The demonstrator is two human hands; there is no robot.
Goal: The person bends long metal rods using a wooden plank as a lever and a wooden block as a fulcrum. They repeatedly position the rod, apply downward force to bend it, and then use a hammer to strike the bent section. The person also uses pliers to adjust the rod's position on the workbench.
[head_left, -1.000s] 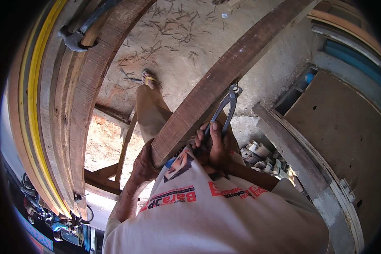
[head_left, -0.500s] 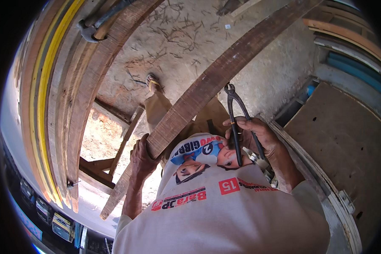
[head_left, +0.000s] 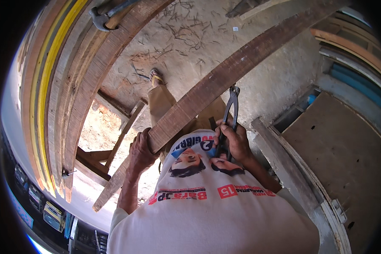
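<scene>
A long brown wooden plank (head_left: 224,80) slants from my lap up to the far right. My left hand (head_left: 142,153) is closed round its near end. In my right hand (head_left: 236,142) is a pair of dark metal pincers (head_left: 231,108), fingers wrapped round handles that lie nearly together. The pincers point away from me, their jaws beside the plank's right edge. Whether the jaws touch the wood or bite on a nail, I cannot tell.
At the left, several long boards (head_left: 82,84), one of them yellow (head_left: 51,59), lie side by side with a hammer (head_left: 100,21) on top. Bent nails (head_left: 178,38) litter the floor beyond my sandalled foot (head_left: 156,77). A brown panel (head_left: 334,144) stretches along the right.
The pincers' handles, spread before, have come together in my right hand, which has moved left toward my body's middle. My left hand keeps its grip on the plank; the view has shifted slightly.
</scene>
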